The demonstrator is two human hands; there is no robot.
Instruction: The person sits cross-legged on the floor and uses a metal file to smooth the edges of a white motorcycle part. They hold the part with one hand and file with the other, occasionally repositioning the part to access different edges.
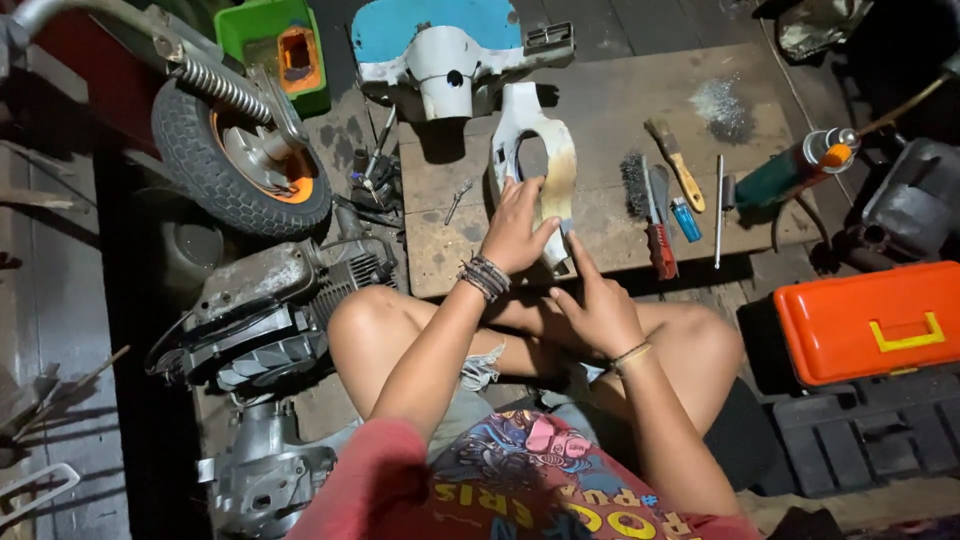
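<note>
Dark floorboards surround a low wooden desk [620, 170] where a pale, worn body panel [545, 150] lies near its front edge. Reaching forward, the left hand [515, 230] rests flat on that panel, fingers spread and slightly curled over its lower part. Just beside it, the right hand [598, 305] presses its extended fingers at the panel's bottom end, gripping nothing that I can tell. A wire brush [634, 185] and paintbrush [676, 160] lie to the right; a scooter wheel [240, 150] stands left, an orange toolbox [870, 320] right.

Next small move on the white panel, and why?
Probably a short stroke along the lower edge of the white scooter panel: the left hand already pins it flat on the wooden board, and the right hand has its fingertip at that bottom edge.
</note>
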